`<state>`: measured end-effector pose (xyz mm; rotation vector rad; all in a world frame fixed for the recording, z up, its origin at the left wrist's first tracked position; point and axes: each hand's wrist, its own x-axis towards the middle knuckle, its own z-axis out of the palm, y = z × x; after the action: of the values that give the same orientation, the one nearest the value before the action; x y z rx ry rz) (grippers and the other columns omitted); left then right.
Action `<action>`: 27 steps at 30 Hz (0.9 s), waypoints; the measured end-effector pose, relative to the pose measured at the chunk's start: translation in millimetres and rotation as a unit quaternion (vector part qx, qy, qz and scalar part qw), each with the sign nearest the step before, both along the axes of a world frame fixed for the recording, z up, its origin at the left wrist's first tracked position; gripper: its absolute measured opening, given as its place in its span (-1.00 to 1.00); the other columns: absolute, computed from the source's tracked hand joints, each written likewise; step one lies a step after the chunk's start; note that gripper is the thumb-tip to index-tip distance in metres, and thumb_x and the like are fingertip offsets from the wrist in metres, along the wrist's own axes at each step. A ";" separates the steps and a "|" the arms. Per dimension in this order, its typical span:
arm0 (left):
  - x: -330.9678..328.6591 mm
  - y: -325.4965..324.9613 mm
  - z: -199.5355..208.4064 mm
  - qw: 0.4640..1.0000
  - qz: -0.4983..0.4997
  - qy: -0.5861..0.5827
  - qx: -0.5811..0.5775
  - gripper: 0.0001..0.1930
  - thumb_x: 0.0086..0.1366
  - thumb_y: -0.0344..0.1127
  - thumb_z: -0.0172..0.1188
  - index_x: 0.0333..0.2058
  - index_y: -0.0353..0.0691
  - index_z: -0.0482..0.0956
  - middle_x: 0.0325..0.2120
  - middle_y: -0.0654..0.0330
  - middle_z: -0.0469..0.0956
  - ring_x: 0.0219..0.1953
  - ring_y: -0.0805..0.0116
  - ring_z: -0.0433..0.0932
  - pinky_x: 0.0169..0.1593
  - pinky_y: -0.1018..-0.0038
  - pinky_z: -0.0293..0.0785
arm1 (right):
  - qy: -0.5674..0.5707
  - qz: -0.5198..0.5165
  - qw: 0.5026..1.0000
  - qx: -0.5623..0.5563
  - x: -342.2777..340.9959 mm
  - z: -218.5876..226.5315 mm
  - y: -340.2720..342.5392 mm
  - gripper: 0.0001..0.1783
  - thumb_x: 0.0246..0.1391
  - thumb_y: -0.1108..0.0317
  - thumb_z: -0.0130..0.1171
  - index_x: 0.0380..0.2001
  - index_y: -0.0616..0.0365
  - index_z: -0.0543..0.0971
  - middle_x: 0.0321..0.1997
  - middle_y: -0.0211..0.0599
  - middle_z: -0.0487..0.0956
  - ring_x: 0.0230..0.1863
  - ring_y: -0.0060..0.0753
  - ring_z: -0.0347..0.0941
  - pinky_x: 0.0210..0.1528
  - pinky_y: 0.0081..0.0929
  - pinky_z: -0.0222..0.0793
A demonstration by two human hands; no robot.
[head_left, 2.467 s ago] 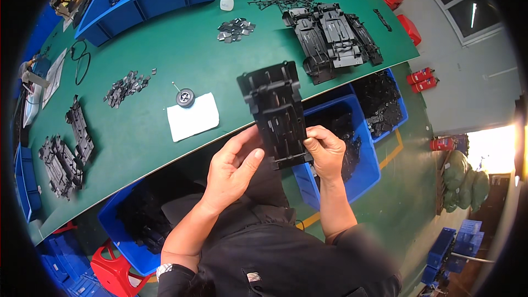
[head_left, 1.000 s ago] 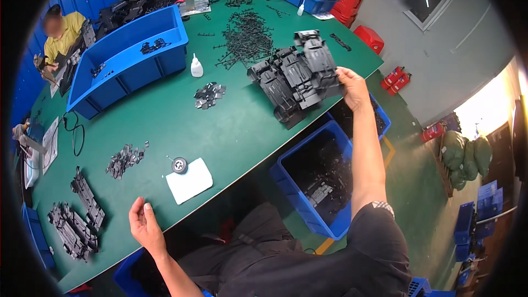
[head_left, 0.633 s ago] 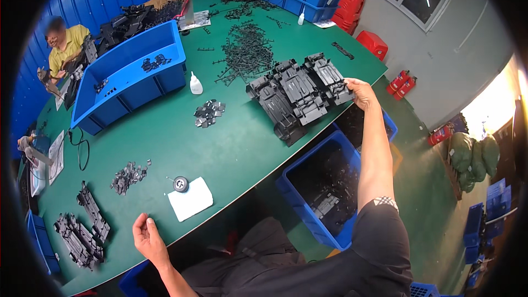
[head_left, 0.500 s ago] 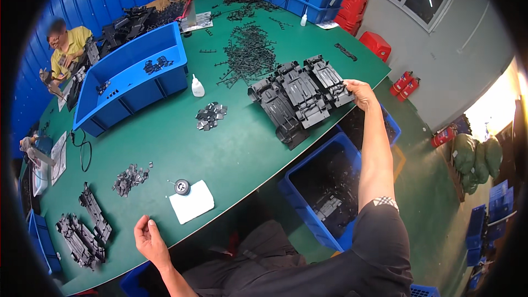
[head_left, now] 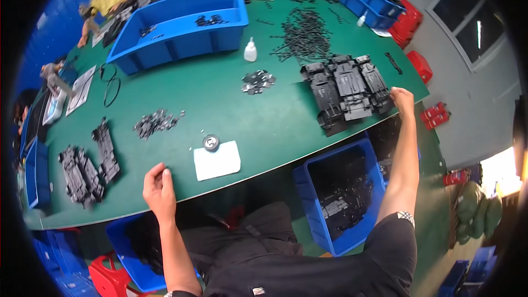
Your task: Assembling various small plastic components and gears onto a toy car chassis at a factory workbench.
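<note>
Right hand (head_left: 403,99) grip is lying loose, holding nothing, fingertips touching the black chassis stack (head_left: 347,91) right of centre; left hand (head_left: 159,186), half-curled and empty, is resting on the tabletop (head_left: 264,126) edge; squaring that stack wants gentle pressure

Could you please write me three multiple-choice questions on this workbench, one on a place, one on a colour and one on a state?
1. Where is the right hand?
A. at the stack of black parts
B. in the floor bin
C. on the bottle

2. What colour is the table?
A. red
B. green
C. white

3. What does the left hand hold?
A. a bottle
B. a black part
C. nothing

Answers: 1 A, its fingers touch the stack's right edge; 2 B, the tabletop is green; 3 C, it rests empty at the table's near edge.
</note>
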<state>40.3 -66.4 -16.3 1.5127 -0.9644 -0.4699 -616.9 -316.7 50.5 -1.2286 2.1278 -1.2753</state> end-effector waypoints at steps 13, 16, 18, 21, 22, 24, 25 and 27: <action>-4.4 26.4 26.8 0.996 -0.028 0.082 -0.025 -0.78 0.25 -0.53 0.16 -0.12 -0.38 0.50 -0.28 0.26 0.52 -0.26 0.61 0.47 -0.14 0.69 0.39 | 0.099 0.365 0.906 -0.187 293.9 29.2 56.4 -0.82 0.08 0.38 0.23 -0.26 0.22 0.62 -0.40 -0.54 0.57 -0.40 -0.77 0.38 -0.36 -0.75 0.31; -4.1 35.6 30.4 0.997 -0.027 0.067 -0.040 -0.79 0.25 -0.49 0.17 -0.14 -0.35 0.52 -0.27 0.24 0.53 -0.26 0.56 0.50 -0.12 0.64 0.42 | 0.081 0.414 0.896 -0.138 356.9 3.4 50.8 -0.74 0.04 0.35 0.26 -0.20 0.24 0.59 -0.35 -0.32 0.63 -0.33 -0.61 0.51 -0.26 -0.62 0.43; 5.0 37.4 32.1 0.999 -0.002 -0.025 -0.029 -0.81 0.20 -0.48 0.21 -0.19 -0.34 0.57 -0.25 0.17 0.55 -0.24 0.48 0.55 -0.12 0.57 0.48 | 0.187 0.375 0.890 -0.179 371.2 -12.3 38.6 -0.69 -0.03 0.31 0.26 -0.19 0.20 0.58 -0.23 -0.09 0.57 -0.27 -0.19 0.53 -0.20 -0.37 0.46; 28.1 54.3 42.0 0.997 0.037 -0.034 -0.062 -0.80 0.18 -0.50 0.22 -0.19 -0.35 0.57 -0.26 0.14 0.56 -0.28 0.45 0.57 -0.16 0.56 0.49 | 0.235 0.365 0.884 -0.176 382.1 -38.6 19.7 -0.62 -0.03 0.25 0.25 -0.13 0.18 0.56 -0.18 -0.06 0.53 -0.10 -0.04 0.44 -0.02 -0.25 0.36; 36.8 64.0 49.5 0.995 0.060 -0.055 -0.058 -0.80 0.17 -0.50 0.23 -0.20 -0.35 0.57 -0.27 0.14 0.57 -0.29 0.45 0.57 -0.17 0.56 0.49 | 0.308 0.353 0.859 -0.205 388.3 -44.1 18.0 -0.64 -0.03 0.25 0.25 -0.15 0.18 0.58 -0.21 -0.07 0.53 -0.13 -0.05 0.44 -0.03 -0.25 0.36; 61.0 79.2 54.2 0.987 0.106 -0.106 -0.050 -0.80 0.16 -0.49 0.23 -0.21 -0.35 0.57 -0.28 0.13 0.57 -0.29 0.45 0.57 -0.19 0.56 0.49 | 0.310 0.352 0.864 -0.186 395.6 -46.1 18.3 -0.69 -0.02 0.24 0.26 -0.20 0.14 0.61 -0.20 -0.11 0.53 -0.13 -0.08 0.44 -0.05 -0.27 0.35; 72.2 86.9 56.6 0.980 0.125 -0.148 -0.041 -0.80 0.15 -0.48 0.24 -0.21 -0.35 0.57 -0.30 0.13 0.58 -0.30 0.46 0.57 -0.20 0.56 0.49 | 0.311 0.340 0.866 -0.194 398.3 -49.7 19.5 -0.71 0.00 0.25 0.25 -0.20 0.11 0.61 -0.18 -0.14 0.53 -0.11 -0.09 0.43 -0.04 -0.27 0.34; 100.6 95.6 62.4 0.960 0.184 -0.206 -0.053 -0.79 0.11 -0.49 0.24 -0.23 -0.34 0.58 -0.31 0.08 0.58 -0.28 0.33 0.58 -0.18 0.50 0.49 | 0.340 0.322 0.853 -0.230 401.6 -54.9 21.3 -0.77 0.04 0.27 0.21 -0.23 0.11 0.61 -0.18 -0.18 0.53 -0.11 -0.11 0.43 -0.05 -0.29 0.35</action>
<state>140.9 29.2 46.1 1.6782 -0.9733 0.1712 -215.3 -295.4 -4.4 -2.6411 1.5047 -1.1437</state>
